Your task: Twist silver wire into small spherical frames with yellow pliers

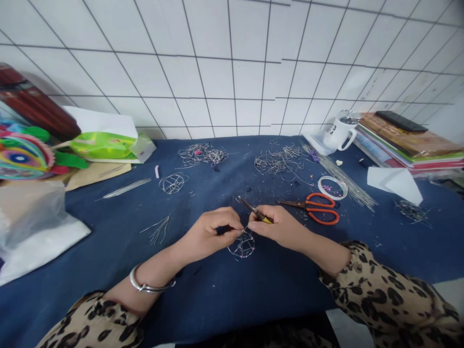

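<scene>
Taking the small beaded wire frame point(242, 245) as the centre of my dial, a dark blue cloth point(217, 299) covers the surface all round, and a white tiled wall point(250, 77) with dark lines rises at twelve. My left hand point(217, 229) has its thumb and fingertips closed in a pinch on the upper edge of the frame, which sits just below my fingers. My right hand point(277, 224) is curled round yellow-handled pliers point(256, 211), their tips pointing to eleven; its thumb comes close to the frame's wire, but I can't tell whether it touches.

Loose wire tangles lie at eleven point(203, 154) and one point(277, 160). Orange-handled scissors point(322, 209) and a white ring-shaped dish point(332, 188) with pink beads are at two, a white mug point(340, 133) between one and two.

My palm and fingers hide most of the pliers' handles, and I can't make out how far their jaws part. At ten, a colourful object point(23, 157) and a dark red bottle point(36, 104) are cut off by the picture's edge.
</scene>
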{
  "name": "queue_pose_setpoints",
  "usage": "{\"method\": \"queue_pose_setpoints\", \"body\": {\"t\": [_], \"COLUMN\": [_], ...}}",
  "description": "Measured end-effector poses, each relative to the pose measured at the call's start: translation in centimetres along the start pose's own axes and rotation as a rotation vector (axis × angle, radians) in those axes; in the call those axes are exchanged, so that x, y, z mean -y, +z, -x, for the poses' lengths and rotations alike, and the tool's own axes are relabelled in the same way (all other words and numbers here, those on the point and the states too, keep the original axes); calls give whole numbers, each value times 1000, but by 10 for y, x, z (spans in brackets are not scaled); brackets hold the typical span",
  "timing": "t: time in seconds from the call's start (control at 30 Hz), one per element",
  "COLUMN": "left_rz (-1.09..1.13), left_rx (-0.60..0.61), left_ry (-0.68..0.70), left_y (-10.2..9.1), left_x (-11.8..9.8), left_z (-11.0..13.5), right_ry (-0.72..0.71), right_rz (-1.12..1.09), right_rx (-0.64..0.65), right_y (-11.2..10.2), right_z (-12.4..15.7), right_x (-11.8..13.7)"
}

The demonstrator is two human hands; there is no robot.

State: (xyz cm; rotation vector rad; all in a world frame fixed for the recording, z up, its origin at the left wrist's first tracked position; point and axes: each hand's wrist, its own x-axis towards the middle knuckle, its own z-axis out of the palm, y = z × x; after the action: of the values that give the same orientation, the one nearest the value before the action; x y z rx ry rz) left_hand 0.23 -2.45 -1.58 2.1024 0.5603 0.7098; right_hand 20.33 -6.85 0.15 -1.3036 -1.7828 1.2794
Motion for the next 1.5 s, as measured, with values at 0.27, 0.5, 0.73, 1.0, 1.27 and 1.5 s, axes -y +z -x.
{"method": "queue_pose_setpoints", "body": {"t": [0.27, 0.5, 0.73, 1.0, 1.27, 1.5], "left_rz": [-26, -2, 19, 271, 329, 359], "left_rx": [37, 32, 20, 58, 49, 50], "left_ry": [-50, -58, -63, -261, -305, -301], "left_y": [1, 2, 1, 3, 2, 3], "left_x": [-2, 1, 2, 3, 3, 8], "left_z": [0, 2, 0, 5, 6, 6], "right_ry": [-293, -406, -427, -438, -456, -448], "right_rz": [342, 411, 433, 464, 456, 450], "right_rx": [-197, -252, -292, -307, -328, -326], "right_y": [5, 7, 9, 9, 10, 11], "right_z": [2, 2, 4, 3, 0, 1], "right_x": [-4, -8, -8, -9, -13, -12]}}
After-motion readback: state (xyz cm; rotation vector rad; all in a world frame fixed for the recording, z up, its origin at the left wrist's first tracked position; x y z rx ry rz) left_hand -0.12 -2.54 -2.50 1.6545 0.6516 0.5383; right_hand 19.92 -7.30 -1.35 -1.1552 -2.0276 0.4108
